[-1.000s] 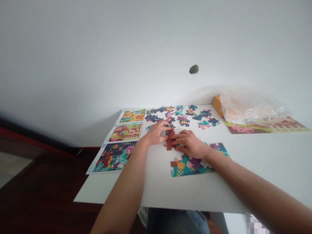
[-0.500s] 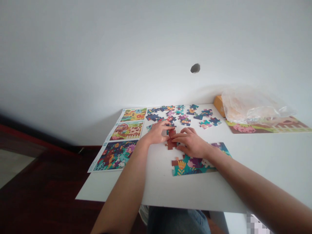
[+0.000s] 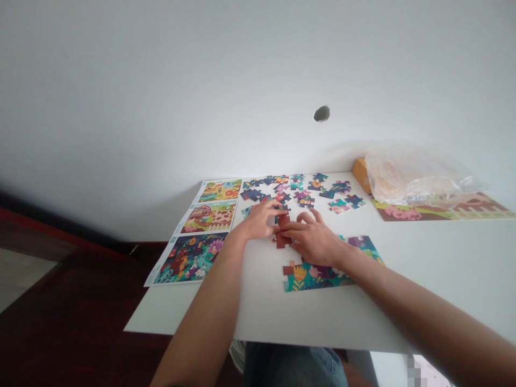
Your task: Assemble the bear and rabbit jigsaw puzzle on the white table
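A few joined brown jigsaw pieces (image 3: 284, 239) lie flat on the white table between my hands. My left hand (image 3: 260, 217) holds their left side, with its thumb low and its fingers reaching over the top. From the right, my right hand (image 3: 316, 238) grips the same pieces, its index finger and thumb on them and the other fingers bent. Beneath my right hand and wrist lies a joined strip of puzzle (image 3: 318, 276) with flowers on teal; my hand hides part of its upper edge.
Several loose jigsaw pieces (image 3: 338, 189) are scattered toward the wall. On the left lies a reference sheet (image 3: 176, 232) with three printed pictures. At the right, a clear plastic bag (image 3: 427, 174) covers part of an orange box (image 3: 360, 174) and a farm puzzle (image 3: 443, 212).
My right hand has shifted slightly left and its fingers have lifted a little over the brown jigsaw pieces. My left hand stays almost still.
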Demonstrator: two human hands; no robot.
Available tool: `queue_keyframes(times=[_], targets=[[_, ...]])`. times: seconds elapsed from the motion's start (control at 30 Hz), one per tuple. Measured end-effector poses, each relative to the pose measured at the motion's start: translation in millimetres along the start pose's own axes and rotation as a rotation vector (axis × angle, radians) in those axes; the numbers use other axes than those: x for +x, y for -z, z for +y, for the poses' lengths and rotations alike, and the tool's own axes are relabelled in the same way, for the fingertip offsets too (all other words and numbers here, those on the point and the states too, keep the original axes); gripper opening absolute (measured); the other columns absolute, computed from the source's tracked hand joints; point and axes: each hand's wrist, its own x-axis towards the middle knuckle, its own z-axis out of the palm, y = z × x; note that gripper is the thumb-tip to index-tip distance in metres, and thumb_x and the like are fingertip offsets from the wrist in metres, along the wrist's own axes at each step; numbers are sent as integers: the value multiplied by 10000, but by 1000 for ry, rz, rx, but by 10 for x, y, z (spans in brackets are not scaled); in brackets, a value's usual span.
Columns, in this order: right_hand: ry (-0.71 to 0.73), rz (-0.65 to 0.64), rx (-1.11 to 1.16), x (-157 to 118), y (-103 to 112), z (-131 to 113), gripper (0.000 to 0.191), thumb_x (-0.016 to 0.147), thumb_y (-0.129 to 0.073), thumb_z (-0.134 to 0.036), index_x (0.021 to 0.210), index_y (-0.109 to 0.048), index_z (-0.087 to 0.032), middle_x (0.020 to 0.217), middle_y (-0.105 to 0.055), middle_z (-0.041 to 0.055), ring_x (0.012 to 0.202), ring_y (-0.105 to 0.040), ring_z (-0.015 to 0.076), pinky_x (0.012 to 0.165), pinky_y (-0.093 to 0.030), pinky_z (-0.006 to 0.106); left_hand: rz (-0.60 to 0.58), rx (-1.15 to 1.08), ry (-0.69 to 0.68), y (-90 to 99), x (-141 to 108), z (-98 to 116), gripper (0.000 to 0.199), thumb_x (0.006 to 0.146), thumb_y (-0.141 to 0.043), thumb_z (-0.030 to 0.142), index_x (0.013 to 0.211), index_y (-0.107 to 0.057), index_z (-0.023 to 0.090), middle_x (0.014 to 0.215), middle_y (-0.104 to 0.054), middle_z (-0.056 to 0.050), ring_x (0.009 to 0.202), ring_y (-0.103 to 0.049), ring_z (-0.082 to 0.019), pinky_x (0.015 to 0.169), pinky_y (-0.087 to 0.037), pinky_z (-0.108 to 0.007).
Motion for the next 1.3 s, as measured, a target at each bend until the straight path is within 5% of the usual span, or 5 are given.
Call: queue_keyframes(times=[0.17,0.37,0.83,1.07,1.3], targets=[[-12,8,31,-19,-40,17,319,904,-547,-235,1196,-666,-284,1339,-618,15,1173,-453,294,1106,-184,560,-26,-1,12,18,-3,24,476,772,-733,292,1244,-675,273,1391,-527,-79,1312,-483,-292,1154,-346,-452],[-150,154,128,-57,-105,78,595,800,-690,-413,1334,-534,-201,1279,-597,122,1155,-483,308,1069,-276,523,-35,4,21,54,-9,55,484,768,-749,311,1245,-676,269,1403,-513,-84,1320,-477,-303,1155,-348,-455],[-120,102,122,-34,-119,61,308,867,-672,-390,1123,-689,-218,998,-666,76,1006,-521,251,984,-326,441,42,-1,48,-25,15,23,434,784,-735,218,1206,-702,310,1335,-563,-53,1282,-515,-275,1126,-402,-427],[-112,115,121,-36,-173,66,400,819,-730,-411,1179,-685,-245,1012,-640,82,1010,-527,256,975,-344,451,66,26,66,-43,38,24,381,781,-758,272,1161,-729,289,1337,-574,-71,1246,-549,-276,1109,-423,-439],[-133,114,150,-22,-192,62,281,821,-730,-355,1079,-711,-245,1010,-640,65,996,-539,239,963,-366,426,30,17,49,-15,36,42,410,784,-746,265,1190,-710,305,1418,-568,-28,1318,-510,-274,1196,-302,-473]])
